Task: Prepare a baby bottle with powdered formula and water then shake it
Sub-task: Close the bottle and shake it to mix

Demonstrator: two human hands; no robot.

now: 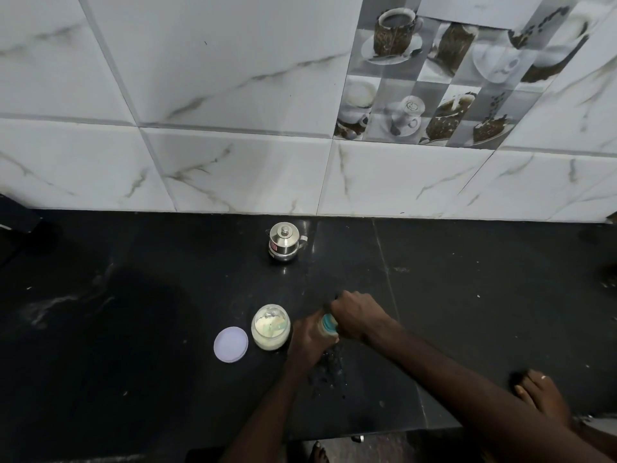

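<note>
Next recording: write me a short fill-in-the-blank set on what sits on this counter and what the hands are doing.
1. The jar of powder stands open; its round lid lies flat on the counter to the jar's ____.
2. The left hand grips the bottle while the right hand covers its ____.
3. The steel pot stands at the back of the counter, close to the tiled ____.

Missing words: left; top; wall.

No legible text; a red sticker [273, 247] on the steel pot [284, 239], its print too small.
</note>
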